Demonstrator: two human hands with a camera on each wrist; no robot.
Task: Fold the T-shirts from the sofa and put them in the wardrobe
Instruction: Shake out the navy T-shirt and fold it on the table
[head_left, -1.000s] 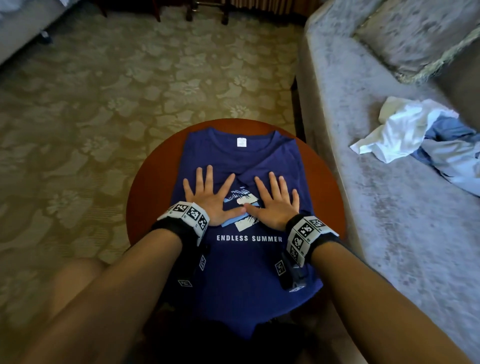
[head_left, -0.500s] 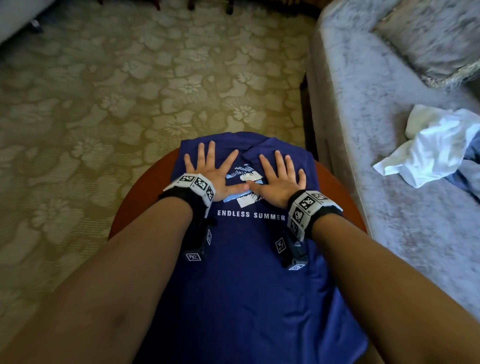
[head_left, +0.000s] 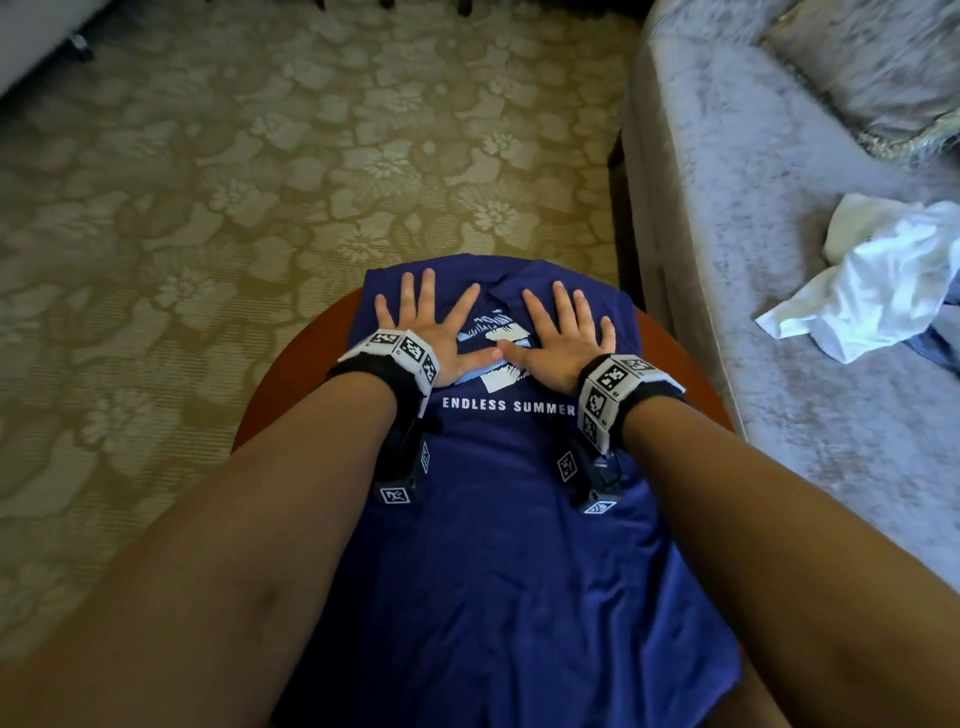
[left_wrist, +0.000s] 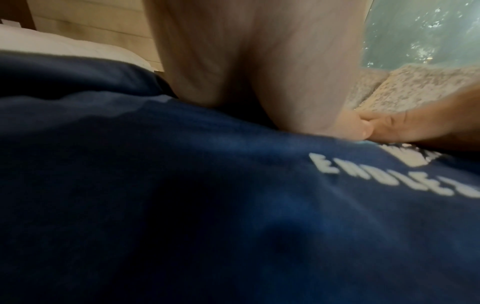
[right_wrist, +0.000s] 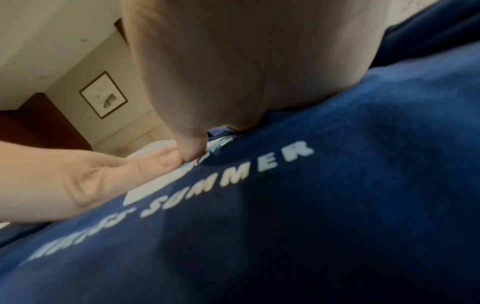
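A navy T-shirt (head_left: 498, 545) printed "ENDLESS SUMMER" lies on a round brown table (head_left: 301, 374), its sleeves folded in over the chest and its hem hanging toward me. My left hand (head_left: 431, 322) lies flat on the upper chest with fingers spread. My right hand (head_left: 561, 332) lies flat beside it, and the two thumb tips touch over the print. In the left wrist view the navy T-shirt (left_wrist: 207, 205) fills the frame under my palm. The right wrist view shows the same shirt (right_wrist: 311, 205). More crumpled T-shirts, white (head_left: 872, 291) and blue, lie on the sofa.
A grey sofa (head_left: 779, 467) runs along the right, close to the table, with a cushion (head_left: 872, 62) at its far end. Patterned carpet (head_left: 208, 208) covers the floor to the left and beyond the table.
Both flat hands have slid up the shirt from the print toward the collar. My head has moved closer, so the collar and label are now out of sight behind the hands.
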